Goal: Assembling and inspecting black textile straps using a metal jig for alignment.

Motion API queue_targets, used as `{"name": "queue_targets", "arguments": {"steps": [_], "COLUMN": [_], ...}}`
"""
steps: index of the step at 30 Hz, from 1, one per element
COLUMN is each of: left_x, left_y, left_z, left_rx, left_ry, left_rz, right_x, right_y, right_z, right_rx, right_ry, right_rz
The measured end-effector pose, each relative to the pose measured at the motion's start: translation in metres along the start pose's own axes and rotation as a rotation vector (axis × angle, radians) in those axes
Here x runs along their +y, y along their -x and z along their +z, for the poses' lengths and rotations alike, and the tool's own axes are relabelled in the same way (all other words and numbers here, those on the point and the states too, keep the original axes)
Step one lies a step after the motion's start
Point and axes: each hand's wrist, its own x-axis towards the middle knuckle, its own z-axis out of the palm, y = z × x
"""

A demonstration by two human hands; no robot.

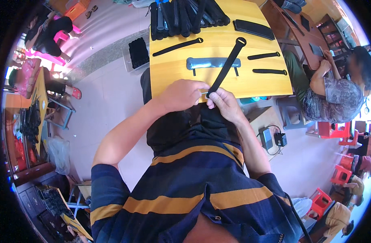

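Note:
A long black hook-and-loop strap (227, 67) with a ringed far end slants over the near part of the yellow table. My right hand (226, 104) pinches its near end between thumb and fingers. Just left of it, my left hand (184, 94) is closed, its index finger reaching to the strap's near end. A thin pale sliver shows by its fingertips; I cannot make out what it is. Beyond the hands lies a dark pouch-like piece (210, 63) with two short black tabs. Loose black straps lie to its left (177, 47) and right (263, 56).
A heap of black straps (185, 20) covers the table's far edge, with a black stack (253, 29) to its right. A tray with black pieces (139, 53) stands left of the yellow table (169, 79). Another person (335, 89) sits at a brown table on the right.

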Motion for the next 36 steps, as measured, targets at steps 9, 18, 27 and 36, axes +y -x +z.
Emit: {"name": "queue_targets", "arguments": {"steps": [9, 18, 27, 36], "left_x": [0.006, 0.015, 0.002, -0.009], "left_y": [0.007, 0.001, -0.006, -0.005], "left_z": [0.017, 0.022, 0.022, 0.022], "left_rx": [0.212, 0.206, 0.163, 0.083], "left_ry": [-0.268, -0.285, -0.220, -0.192], "left_rz": [0.098, -0.022, -0.047, -0.131], "right_x": [-0.008, -0.007, -0.017, -0.017], "right_y": [-0.003, -0.007, -0.014, -0.014], "right_z": [0.004, 0.015, 0.027, 0.017], "right_rx": [0.181, 0.336, 0.419, 0.298], "right_ry": [0.228, 0.350, 0.793, 0.775], "right_rz": [0.036, -0.034, -0.108, -0.152]}}
